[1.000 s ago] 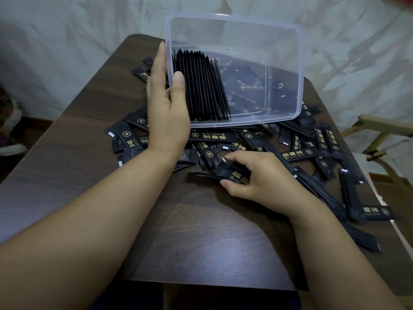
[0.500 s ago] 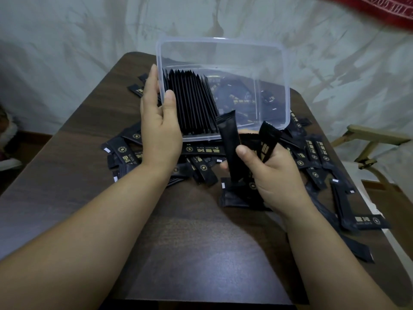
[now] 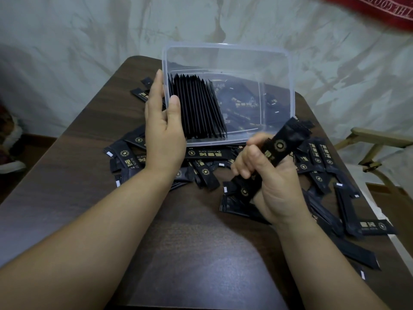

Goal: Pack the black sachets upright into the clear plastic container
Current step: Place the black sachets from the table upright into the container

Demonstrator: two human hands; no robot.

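The clear plastic container (image 3: 277,70) is tipped toward me on the dark wooden table. A row of black sachets (image 3: 196,108) stands on edge against its left wall. My left hand (image 3: 164,133) grips the container's left front corner, thumb inside against the row. My right hand (image 3: 272,182) is closed on a bundle of black sachets (image 3: 279,146) with gold print, held slanted just in front of the container's right front edge. Several loose sachets (image 3: 205,154) lie scattered under and around the container.
The wooden table (image 3: 190,253) has bare surface near me. More loose sachets (image 3: 348,204) spread along its right edge. A wooden chair frame (image 3: 375,139) stands to the right. A pale sheet hangs behind, and a red cloth (image 3: 380,10) sits at the top right.
My right hand gathered sachets from the table, lifted them, and now holds them as one slanted bundle closer to the container. My left hand stayed on the container's corner.
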